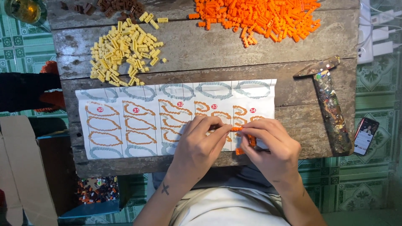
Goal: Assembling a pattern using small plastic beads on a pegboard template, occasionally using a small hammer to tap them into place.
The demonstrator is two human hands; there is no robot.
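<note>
**Two hands joining small orange bricks over a paper chart**

Two bare hands meet at the near edge of a weathered wooden desk [251, 46]. The left hand [201, 144] and the right hand [272, 144] each have fingers pinched on a short strip of orange bricks [237, 129], held between them just above a white paper chart [125, 125]. More orange pieces hang below the right hand's fingers.

The chart lies flat across the desk, ruled into columns. Each column carries outlined curved shapes, grey at top and bottom, orange between, with small round red labels [136, 110] near the top.

Beyond the chart lie a heap of pale yellow bricks [123, 48] at left, a larger orange heap [259, 16] at right, and a few brown bricks [119, 6] at the far edge. A paint-speckled hammer [331, 100] rests right of the chart. A phone [365, 136] lies off the desk's right edge, and a brown cardboard box [19, 167] stands at lower left.
</note>
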